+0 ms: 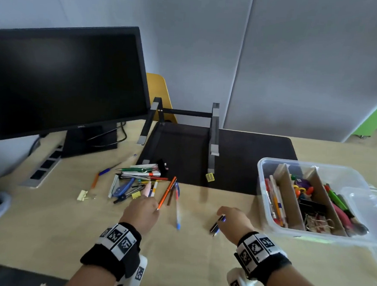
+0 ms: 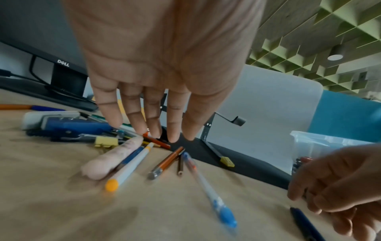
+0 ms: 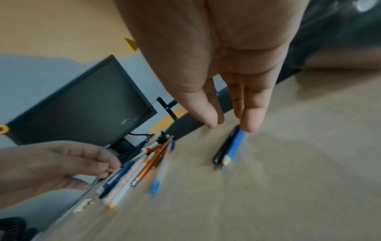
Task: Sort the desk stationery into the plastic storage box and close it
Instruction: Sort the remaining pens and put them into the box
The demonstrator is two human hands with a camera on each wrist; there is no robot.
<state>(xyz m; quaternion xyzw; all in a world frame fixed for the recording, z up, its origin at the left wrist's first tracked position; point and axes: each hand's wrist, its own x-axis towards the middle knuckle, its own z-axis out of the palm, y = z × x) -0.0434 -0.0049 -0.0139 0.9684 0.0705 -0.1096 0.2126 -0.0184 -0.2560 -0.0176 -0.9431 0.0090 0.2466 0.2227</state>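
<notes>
Wooden table (image 1: 196, 266): black mat (image 1: 237, 159), monitor (image 1: 60, 78), loose pens (image 1: 140, 179), open box (image 1: 313, 196) at right. Grey wall panels behind. Left hand (image 1: 141, 208) and right hand (image 1: 233, 219): grip apart, fingers extended over pens.

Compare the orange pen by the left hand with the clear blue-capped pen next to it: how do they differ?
The orange pen has an opaque orange barrel with a metallic end; the blue-capped pen has a clear barrel with a blue end. The orange pen's near end reaches the left hand; the blue-capped pen lies apart from both hands and extends nearer the person. Both lie flat on the desk, outside the storage box.
</notes>
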